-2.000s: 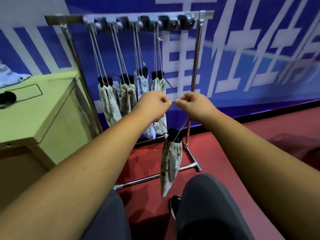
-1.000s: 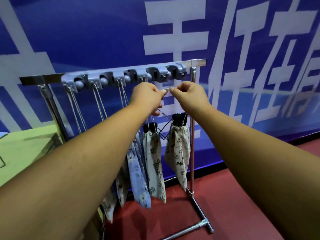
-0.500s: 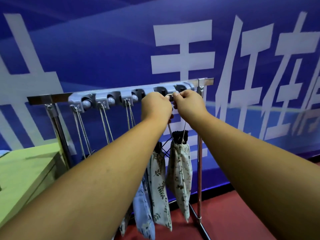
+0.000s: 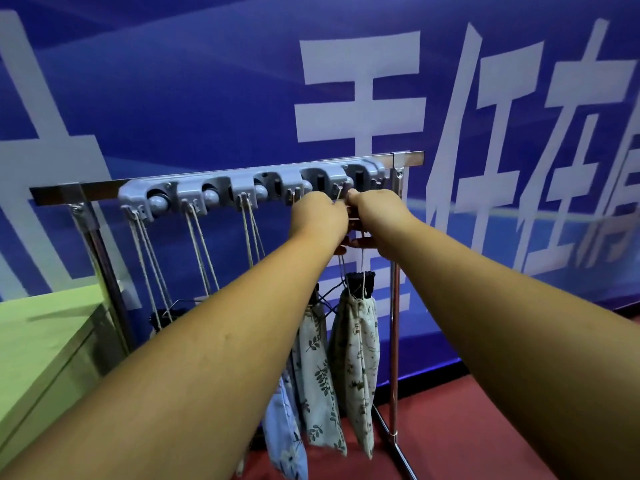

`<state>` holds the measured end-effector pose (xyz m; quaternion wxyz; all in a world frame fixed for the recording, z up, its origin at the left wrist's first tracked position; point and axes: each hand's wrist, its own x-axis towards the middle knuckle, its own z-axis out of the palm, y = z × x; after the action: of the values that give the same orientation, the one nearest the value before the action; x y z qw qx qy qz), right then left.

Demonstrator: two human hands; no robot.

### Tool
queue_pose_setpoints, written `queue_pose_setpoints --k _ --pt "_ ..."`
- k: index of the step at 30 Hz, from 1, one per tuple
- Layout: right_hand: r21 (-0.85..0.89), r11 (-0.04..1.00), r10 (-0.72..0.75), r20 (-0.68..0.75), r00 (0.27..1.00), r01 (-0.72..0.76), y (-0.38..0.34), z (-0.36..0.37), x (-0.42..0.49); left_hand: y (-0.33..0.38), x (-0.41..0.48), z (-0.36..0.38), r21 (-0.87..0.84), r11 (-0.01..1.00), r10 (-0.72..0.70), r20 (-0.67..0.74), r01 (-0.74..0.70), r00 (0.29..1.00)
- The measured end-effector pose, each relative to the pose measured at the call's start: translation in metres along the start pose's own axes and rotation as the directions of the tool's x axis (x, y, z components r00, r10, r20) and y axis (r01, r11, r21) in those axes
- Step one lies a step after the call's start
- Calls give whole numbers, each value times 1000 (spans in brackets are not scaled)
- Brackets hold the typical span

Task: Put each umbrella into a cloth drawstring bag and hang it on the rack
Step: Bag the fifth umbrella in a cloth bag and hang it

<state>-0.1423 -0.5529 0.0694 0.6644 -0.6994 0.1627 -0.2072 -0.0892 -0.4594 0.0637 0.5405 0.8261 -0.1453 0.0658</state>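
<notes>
**Cord pinched at the hook strip**

Arms outstretched: left hand (image 4: 318, 216) and right hand (image 4: 375, 216), knuckles almost touching, both pinch the drawstring (image 4: 362, 261) just under the rack's grey hook strip (image 4: 207, 194). The patterned bag (image 4: 356, 348) hangs below them, with the black umbrella top (image 4: 360, 282) poking out. Blue banner (image 4: 173, 98) behind.

A chrome rack (image 4: 394, 341) stands on a red floor (image 4: 467, 427), with a grey hook strip (image 4: 207, 194) along its top bar. Below the strip, on pale cords (image 4: 246, 233), hang a leaf-print drawstring bag (image 4: 317, 382), a cream patterned bag (image 4: 356, 358) and a blue floral bag (image 4: 287, 445)
</notes>
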Motion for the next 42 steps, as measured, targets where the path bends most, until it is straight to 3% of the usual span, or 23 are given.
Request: queue_pose_setpoints --k 4,7,10,14,18,23,34,42 --pt "-44 999 -7 -13 1000 6 8 -3 -5 -13 2 -2 179 984 19 19 -22 1000" --pt "-60 996 62 -1 998 -62 16 -10 -13 -23 -9 -11 511 849 99 94 -133 991" --pt "-163 978 134 5 991 -132 23 -19 -28 -35 -26 -20 632 760 52 172 -151 984" --pt "-201 970 150 35 988 -140 18 -27 -64 -37 -57 -47 610 776 -7 262 -160 965" --pt "-77 984 163 62 985 -158 5 -18 -108 -33 -104 -77 482 860 -25 361 -164 932" --pt "-134 983 137 97 986 -124 -15 7 -168 -22 -163 -125 423 891 -18 393 -164 919" --pt "-202 979 90 352 931 -19 -3 106 -265 -66 -257 -266 391 920 -99 181 20 978" --pt "-224 975 111 505 856 6 20 208 -304 -130 -286 -372 498 858 -123 -41 127 992"
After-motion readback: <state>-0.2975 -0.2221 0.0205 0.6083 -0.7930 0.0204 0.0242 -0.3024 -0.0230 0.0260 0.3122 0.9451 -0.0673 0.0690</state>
